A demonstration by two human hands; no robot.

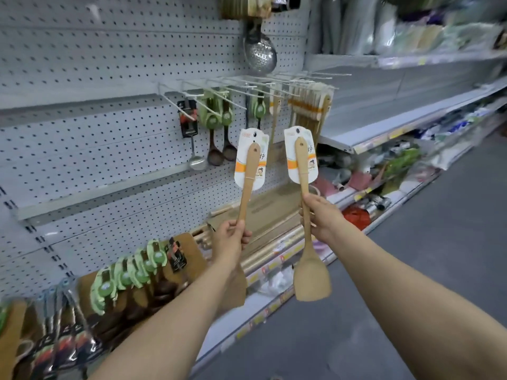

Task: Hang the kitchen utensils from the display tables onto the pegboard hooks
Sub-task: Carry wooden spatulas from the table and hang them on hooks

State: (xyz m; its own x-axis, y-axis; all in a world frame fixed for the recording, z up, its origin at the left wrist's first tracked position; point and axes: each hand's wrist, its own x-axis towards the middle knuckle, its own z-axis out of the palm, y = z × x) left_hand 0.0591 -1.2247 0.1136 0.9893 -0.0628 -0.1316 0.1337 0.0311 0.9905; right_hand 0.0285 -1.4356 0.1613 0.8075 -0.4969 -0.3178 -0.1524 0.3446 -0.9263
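Note:
My left hand (231, 238) grips the handle of a wooden spatula (248, 182), held upright with its white and orange label card at the top; its blade is hidden behind my forearm. My right hand (321, 215) grips a second wooden spatula (308, 267) by the middle of the handle, label card up and blade hanging below the hand. Both cards sit just below a row of white pegboard hooks (247, 87). On those hooks hang green-tagged dark ladles (219, 127), a steel ladle (196, 149) and several wooden spatulas (310, 105).
A grey pegboard (96, 78) fills the left wall. A perforated steel skimmer (259, 52) hangs higher up. On the low display shelf (263, 305) lie more green-tagged ladles (131, 272) and packaged utensils. Shelves of packaged goods (397, 165) run along the right, beside a grey floor aisle.

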